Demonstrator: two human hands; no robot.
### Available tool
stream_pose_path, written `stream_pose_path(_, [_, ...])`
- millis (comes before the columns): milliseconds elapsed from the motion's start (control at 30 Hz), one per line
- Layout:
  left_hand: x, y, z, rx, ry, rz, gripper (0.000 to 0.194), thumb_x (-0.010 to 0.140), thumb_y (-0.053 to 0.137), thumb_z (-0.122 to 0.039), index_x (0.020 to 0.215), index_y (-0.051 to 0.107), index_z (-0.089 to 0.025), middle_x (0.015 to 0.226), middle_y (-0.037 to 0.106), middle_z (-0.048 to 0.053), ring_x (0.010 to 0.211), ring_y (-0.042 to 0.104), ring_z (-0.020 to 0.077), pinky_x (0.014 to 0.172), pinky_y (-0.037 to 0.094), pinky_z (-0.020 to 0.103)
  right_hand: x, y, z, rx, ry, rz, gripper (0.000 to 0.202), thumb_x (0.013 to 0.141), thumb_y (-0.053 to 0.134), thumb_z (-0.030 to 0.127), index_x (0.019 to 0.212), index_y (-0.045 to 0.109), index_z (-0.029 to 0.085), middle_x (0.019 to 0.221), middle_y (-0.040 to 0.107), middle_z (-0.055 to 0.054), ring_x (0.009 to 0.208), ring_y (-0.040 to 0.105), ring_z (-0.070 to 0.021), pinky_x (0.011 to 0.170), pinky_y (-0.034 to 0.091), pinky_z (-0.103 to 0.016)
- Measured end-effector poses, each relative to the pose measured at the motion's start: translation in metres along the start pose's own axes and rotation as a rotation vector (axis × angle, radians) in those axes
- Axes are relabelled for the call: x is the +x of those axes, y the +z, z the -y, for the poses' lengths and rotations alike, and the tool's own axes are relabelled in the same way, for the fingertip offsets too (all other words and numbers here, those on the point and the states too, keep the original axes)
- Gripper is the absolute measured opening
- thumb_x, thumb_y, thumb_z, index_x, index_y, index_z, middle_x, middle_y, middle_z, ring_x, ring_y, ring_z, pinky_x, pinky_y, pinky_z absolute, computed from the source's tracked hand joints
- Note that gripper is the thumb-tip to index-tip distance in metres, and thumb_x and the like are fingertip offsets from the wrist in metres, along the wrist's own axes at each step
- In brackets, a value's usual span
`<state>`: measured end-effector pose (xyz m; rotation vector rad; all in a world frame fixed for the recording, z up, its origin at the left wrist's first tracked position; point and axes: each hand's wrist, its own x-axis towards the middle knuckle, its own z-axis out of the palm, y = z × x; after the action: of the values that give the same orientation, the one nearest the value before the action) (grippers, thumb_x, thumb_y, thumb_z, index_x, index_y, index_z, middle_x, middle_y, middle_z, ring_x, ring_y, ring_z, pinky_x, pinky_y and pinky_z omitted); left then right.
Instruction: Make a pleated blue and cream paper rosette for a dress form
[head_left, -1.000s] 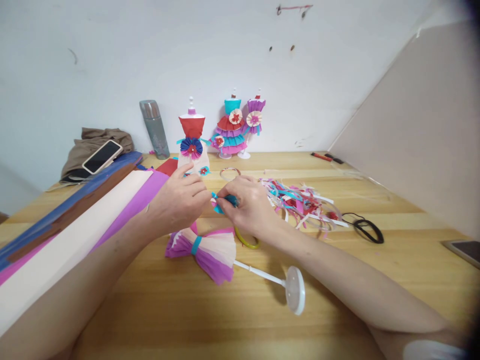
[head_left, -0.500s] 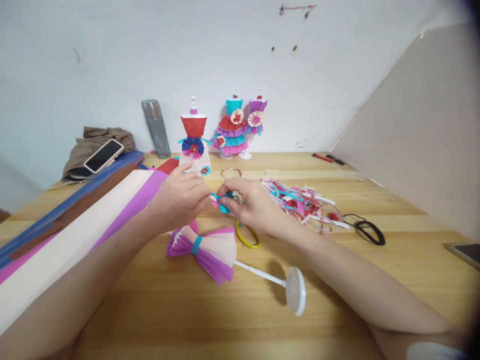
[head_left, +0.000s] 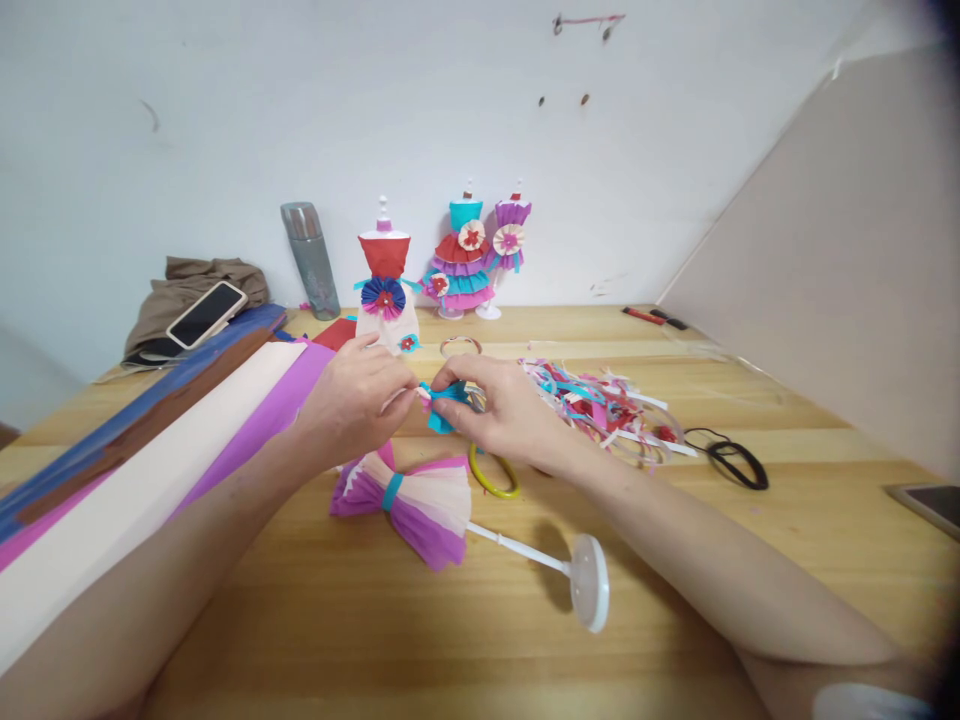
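A small piece of pleated blue crepe paper [head_left: 444,416] is pinched between the thumb and fingers of my right hand [head_left: 506,405]. My left hand [head_left: 360,395] has its fingertips closed at the pink and cream end of the same piece. The fingers partly hide the piece. Below the hands a doll-size dress stand lies on its side, with its white round base [head_left: 590,583] to the right. It wears a purple and cream crepe paper dress [head_left: 420,508] with a blue band around the waist.
Three dressed mini stands, one with a red bodice [head_left: 384,258], stand by the wall near a flask [head_left: 313,265]. Paper strips [head_left: 225,432] and a phone [head_left: 208,313] lie left. Paper scraps [head_left: 592,400], a yellow tape ring [head_left: 491,475] and a black cord [head_left: 739,467] lie right.
The pleated blue paper shows more of its folds now, spread a little wider under my right thumb. Both hands stay in nearly the same place. The view has shifted slightly.
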<state>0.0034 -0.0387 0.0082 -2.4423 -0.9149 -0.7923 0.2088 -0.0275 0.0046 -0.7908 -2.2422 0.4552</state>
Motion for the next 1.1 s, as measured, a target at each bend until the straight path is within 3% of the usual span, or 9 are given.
stream_pose_path(133, [0.001,-0.001,-0.004,-0.044,-0.002,-0.025,0.019,0.085,0.05,-0.014,0.069,0.06,-0.019,0.065,0.067,0.001,0.064,0.06,0.0159,0.077,0.049,0.035,0.0,0.002,0.0,-0.024,0.021,-0.038,0.001,0.075,0.061,0.019,0.075,0.061,0.019,0.072,0.064,-0.001,0.072,0.056,-0.0163,0.071,0.04,-0.028])
stream_pose_path(500, [0.001,0.003,-0.01,-0.099,0.008,-0.018,0.02,0.086,0.05,-0.017,0.067,0.056,-0.02,0.059,0.061,0.0,0.056,0.053,0.0158,0.064,0.042,0.032,-0.001,0.009,-0.008,-0.176,-0.163,-0.119,0.008,0.069,0.053,0.014,0.067,0.051,0.021,0.065,0.061,-0.001,0.066,0.056,-0.0173,0.092,0.039,-0.043])
stream_pose_path(600, [0.002,-0.002,-0.012,-0.125,-0.025,-0.027,0.01,0.087,0.053,-0.023,0.086,0.062,-0.018,0.074,0.07,0.002,0.067,0.06,0.018,0.073,0.045,0.034,-0.001,0.009,-0.008,-0.181,-0.16,-0.12,0.008,0.07,0.052,0.014,0.068,0.05,0.021,0.068,0.063,-0.002,0.068,0.057,-0.0176,0.094,0.039,-0.043])
stream_pose_path(700, [0.005,-0.007,-0.014,-0.111,-0.032,0.09,0.016,0.088,0.053,-0.022,0.101,0.062,-0.019,0.084,0.072,0.003,0.077,0.064,0.019,0.076,0.044,0.034,0.0,0.009,-0.007,-0.191,-0.17,-0.114,0.009,0.069,0.052,0.013,0.067,0.049,0.021,0.068,0.062,-0.002,0.07,0.058,-0.0184,0.093,0.039,-0.043])
stream_pose_path(767, [0.007,-0.009,-0.014,-0.086,0.013,0.179,0.012,0.089,0.051,-0.019,0.09,0.063,-0.019,0.076,0.069,0.002,0.072,0.063,0.0183,0.073,0.043,0.033,-0.001,0.009,-0.007,-0.19,-0.184,-0.109,0.009,0.07,0.052,0.013,0.068,0.05,0.021,0.069,0.063,-0.002,0.072,0.059,-0.0186,0.094,0.039,-0.043])
stream_pose_path(867, [0.008,-0.01,-0.012,-0.108,0.037,0.209,0.016,0.089,0.052,-0.017,0.075,0.061,-0.018,0.07,0.066,0.003,0.07,0.062,0.0178,0.071,0.043,0.033,-0.002,0.009,-0.007,-0.187,-0.203,-0.098,0.008,0.072,0.053,0.012,0.07,0.052,0.02,0.075,0.066,-0.004,0.077,0.061,-0.0201,0.097,0.036,-0.046])
stream_pose_path(1100, [0.005,-0.004,-0.008,-0.207,-0.041,0.202,0.018,0.088,0.053,-0.018,0.076,0.067,-0.018,0.076,0.07,0.004,0.077,0.064,0.0182,0.076,0.045,0.034,0.0,0.003,-0.007,-0.189,-0.184,0.009,0.008,0.078,0.058,0.012,0.074,0.061,0.018,0.081,0.07,-0.006,0.087,0.065,-0.0229,0.1,0.035,-0.049])
